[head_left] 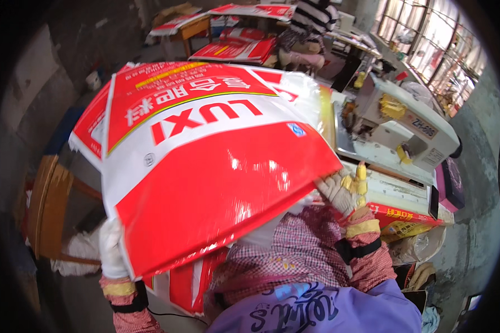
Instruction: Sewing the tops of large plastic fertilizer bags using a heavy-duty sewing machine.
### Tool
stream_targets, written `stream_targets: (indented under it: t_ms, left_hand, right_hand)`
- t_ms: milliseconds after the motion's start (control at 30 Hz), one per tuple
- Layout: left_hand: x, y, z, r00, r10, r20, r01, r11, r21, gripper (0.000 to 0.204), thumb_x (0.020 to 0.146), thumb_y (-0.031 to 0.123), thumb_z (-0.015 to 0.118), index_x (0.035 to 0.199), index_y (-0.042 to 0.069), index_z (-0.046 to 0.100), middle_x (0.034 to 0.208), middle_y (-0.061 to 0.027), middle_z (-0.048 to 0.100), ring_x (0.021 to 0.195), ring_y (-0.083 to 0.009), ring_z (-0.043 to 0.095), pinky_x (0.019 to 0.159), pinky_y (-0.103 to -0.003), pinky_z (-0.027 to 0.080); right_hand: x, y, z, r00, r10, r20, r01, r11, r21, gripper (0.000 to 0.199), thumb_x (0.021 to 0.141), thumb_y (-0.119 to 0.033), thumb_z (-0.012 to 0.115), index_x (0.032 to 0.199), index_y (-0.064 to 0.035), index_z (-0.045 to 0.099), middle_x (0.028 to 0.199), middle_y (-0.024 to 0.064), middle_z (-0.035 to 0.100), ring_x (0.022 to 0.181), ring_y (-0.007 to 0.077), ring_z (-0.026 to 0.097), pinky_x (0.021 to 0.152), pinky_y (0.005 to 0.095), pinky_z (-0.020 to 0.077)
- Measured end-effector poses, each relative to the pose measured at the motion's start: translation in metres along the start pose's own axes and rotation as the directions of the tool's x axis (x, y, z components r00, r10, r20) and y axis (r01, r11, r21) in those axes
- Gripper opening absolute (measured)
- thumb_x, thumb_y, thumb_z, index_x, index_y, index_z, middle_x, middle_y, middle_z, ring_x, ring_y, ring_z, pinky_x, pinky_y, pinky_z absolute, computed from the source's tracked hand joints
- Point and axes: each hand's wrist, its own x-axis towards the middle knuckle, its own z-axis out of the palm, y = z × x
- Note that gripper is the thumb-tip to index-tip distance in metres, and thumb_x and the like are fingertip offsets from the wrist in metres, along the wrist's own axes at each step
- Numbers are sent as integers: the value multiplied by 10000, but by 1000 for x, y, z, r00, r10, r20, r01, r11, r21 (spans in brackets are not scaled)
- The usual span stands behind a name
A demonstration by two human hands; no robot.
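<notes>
A large red and white woven sack [222,183] is spread in front of me, its printing upside down. Its near edge is raised above my lap. At the near left corner my left hand [113,250], in a white glove, is closed on the edge. My right hand [343,191] pinches the near right corner; its glove is pale with yellow wrapping on the fingers, and one finger points up. More sacks [91,130] lie under and behind this one at the left. Another red and white sack [191,283] hangs below, by my knees.
A white sewing machine [411,125] stands on a table to the right, with a dark phone [433,201] at the table edge. A wooden stool frame [50,205] is at the left. Farther back, another person [311,28] sits near red sack piles [233,51]. A barred window [433,44] is at upper right.
</notes>
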Motion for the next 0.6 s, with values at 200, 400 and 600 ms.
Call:
stream_targets:
  t_ms: [200, 400, 600]
  left_hand:
    - [-140, -44, -100, 952, -10, -305, 3, 1000, -23, 367, 917, 255, 431, 1112, -43, 521, 1039, -106, 602, 906, -171, 589, 811, -289, 460]
    - [-276, -159, -177, 569, -491, -659, -17, 795, -607, 369, 878, 269, 518, 1165, 38, 505, 1159, -78, 550, 1069, -219, 519, 923, -374, 406]
    - [-274, -263, -150, 203, -389, -899, 359, 883, -302, 310, 856, 311, 566, 976, 25, 583, 898, -54, 596, 750, -170, 562, 672, -331, 486]
  right_hand:
    - [25, 107, 48, 988, 1, -156, -40, 968, -246, 574, 811, -434, 569, 1140, 31, 493, 1046, 151, 599, 961, 248, 589, 830, 375, 481]
    - [36, 259, 114, 879, 247, -408, -391, -115, -913, 471, 776, -343, 646, 1068, 17, 560, 637, 126, 591, 579, 240, 615, 495, 373, 467]
    - [75, 362, 23, 810, 514, -282, -51, -417, -907, 541, 843, -481, 463, 1071, -1, 568, 762, 196, 629, 710, 355, 628, 589, 444, 489]
